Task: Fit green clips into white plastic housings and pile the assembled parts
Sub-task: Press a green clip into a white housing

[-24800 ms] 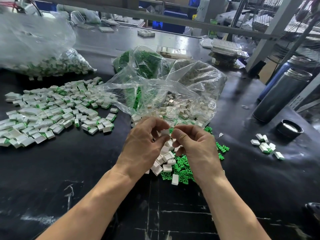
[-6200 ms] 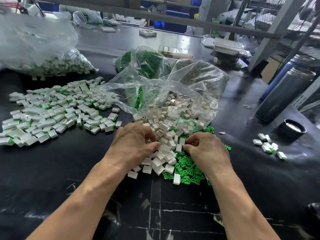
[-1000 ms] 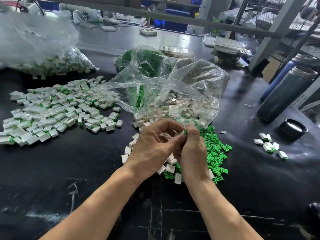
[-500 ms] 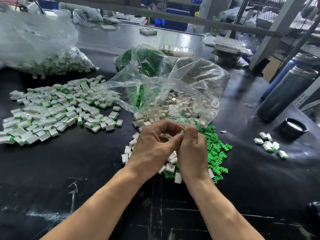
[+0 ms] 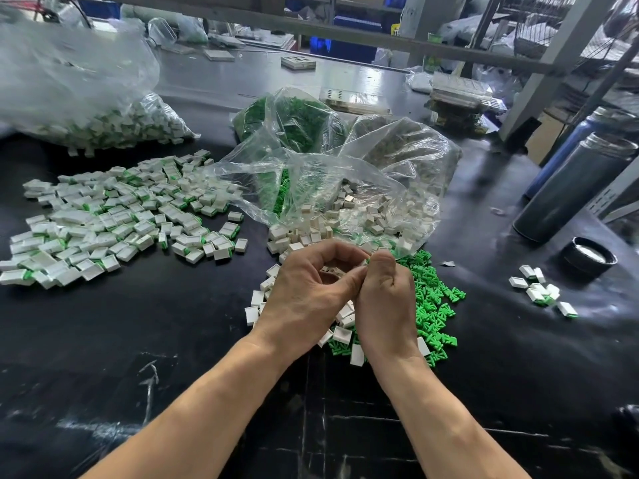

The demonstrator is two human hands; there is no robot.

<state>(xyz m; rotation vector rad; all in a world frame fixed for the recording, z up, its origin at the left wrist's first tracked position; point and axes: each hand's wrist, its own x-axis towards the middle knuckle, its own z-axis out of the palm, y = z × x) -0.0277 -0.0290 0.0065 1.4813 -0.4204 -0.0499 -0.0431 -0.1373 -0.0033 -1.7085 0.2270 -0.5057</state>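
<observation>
My left hand (image 5: pixel 307 299) and my right hand (image 5: pixel 387 302) meet above the black table's middle, fingers curled together. The left holds a white housing (image 5: pixel 334 271), partly seen between its fingers. The right pinches something against it with a hint of green at the thumb tip (image 5: pixel 368 260); the piece itself is mostly hidden. Loose green clips (image 5: pixel 432 305) lie under and right of my right hand. Loose white housings (image 5: pixel 342 331) lie below both hands. A wide pile of assembled parts (image 5: pixel 114 219) covers the table at left.
An open clear bag (image 5: pixel 345 188) spills white housings just behind my hands, a bag of green clips (image 5: pixel 290 119) behind it. A bag of assembled parts (image 5: pixel 114 122) lies far left. Two metal flasks (image 5: pixel 570 188), a black lid (image 5: pixel 587 257) and a few parts (image 5: pixel 539 292) sit right.
Over the last second both hands stay together in the same spot, fingers shifting only slightly on the small piece. Six seconds ago they were down in the loose housings.
</observation>
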